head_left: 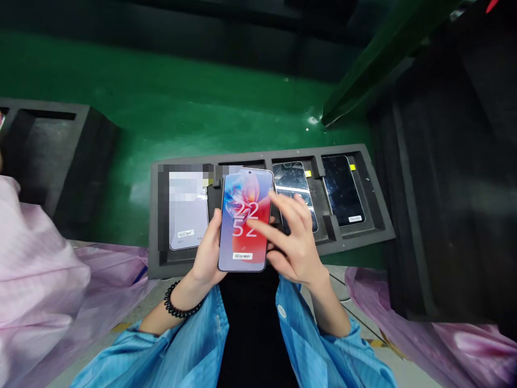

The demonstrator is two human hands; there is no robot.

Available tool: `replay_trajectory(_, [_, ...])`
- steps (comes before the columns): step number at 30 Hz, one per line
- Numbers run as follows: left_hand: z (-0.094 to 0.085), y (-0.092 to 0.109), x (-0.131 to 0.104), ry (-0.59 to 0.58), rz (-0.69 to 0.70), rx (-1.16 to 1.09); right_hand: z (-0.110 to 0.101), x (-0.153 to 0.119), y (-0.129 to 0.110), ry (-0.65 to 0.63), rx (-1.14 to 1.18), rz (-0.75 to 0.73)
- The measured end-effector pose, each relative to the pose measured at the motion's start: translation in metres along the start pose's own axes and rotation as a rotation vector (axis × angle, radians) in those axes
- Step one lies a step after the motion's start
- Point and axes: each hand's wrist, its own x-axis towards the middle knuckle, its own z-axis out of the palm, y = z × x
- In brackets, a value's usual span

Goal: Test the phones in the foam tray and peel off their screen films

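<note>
A phone (pixel 250 242) with a lit screen showing 22 52 and a barcode sticker is held upright above a dark foam tray (pixel 157 258). My left hand (pixel 209 253) grips its left edge and lower back. My right hand (pixel 297 237) is at the phone's right side, fingers apart, one finger extended over the screen. In the tray's left compartment sits a light-screened phone (pixel 189 215), partly pixelated. A dark phone (pixel 297 186) lies behind my right hand, and another dark phone (pixel 343 191) rests in the right compartment.
Another foam tray (pixel 84 140) stands at the left. Tall black foam stacks (pixel 440 188) fill the right. The bench top (pixel 173 118) is green, with a green post (pixel 363 70) behind. A person's pink sleeve (pixel 36 275) shows at lower left.
</note>
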Motion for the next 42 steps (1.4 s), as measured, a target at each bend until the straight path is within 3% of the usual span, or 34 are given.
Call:
replay_trajectory(3, [0.000,0.000,0.000,-0.078,-0.035,0.038,-0.005,0.004,0.002,0.045,-0.025,0.146])
replay_trajectory(7, [0.001,0.001,-0.001,-0.307,-0.070,0.086,-0.008,0.005,0.004,0.121,0.004,0.170])
replay_trajectory(10, [0.002,0.002,-0.001,-0.364,-0.071,0.092,-0.007,0.003,0.004,0.121,0.010,0.157])
replay_trajectory(17, [0.000,0.002,-0.001,-0.327,-0.087,0.109,-0.007,0.000,-0.002,0.149,-0.025,0.120])
replay_trajectory(22, [0.002,0.000,-0.001,-0.151,0.000,0.112,0.002,-0.003,-0.015,0.159,0.054,-0.169])
replay_trajectory(25, [0.003,0.000,-0.002,-0.108,0.018,0.130,0.008,-0.002,-0.022,0.133,0.072,-0.238])
replay_trajectory(29, [-0.001,-0.002,-0.003,-0.100,0.067,0.152,0.003,0.006,-0.018,0.151,-0.003,-0.054])
replay_trajectory(33, [-0.007,-0.002,-0.007,-0.263,-0.071,0.175,-0.010,0.023,-0.008,0.296,-0.017,0.278])
replay_trajectory(35, [-0.009,-0.002,-0.009,-0.315,-0.116,0.183,-0.014,0.030,-0.004,0.303,-0.003,0.356])
replay_trajectory(39, [-0.014,-0.004,-0.010,-0.315,-0.153,0.203,-0.015,0.039,-0.008,0.234,-0.129,0.315])
replay_trajectory(42, [-0.016,-0.005,-0.010,-0.225,-0.103,0.217,-0.015,0.038,-0.017,0.263,-0.149,0.129])
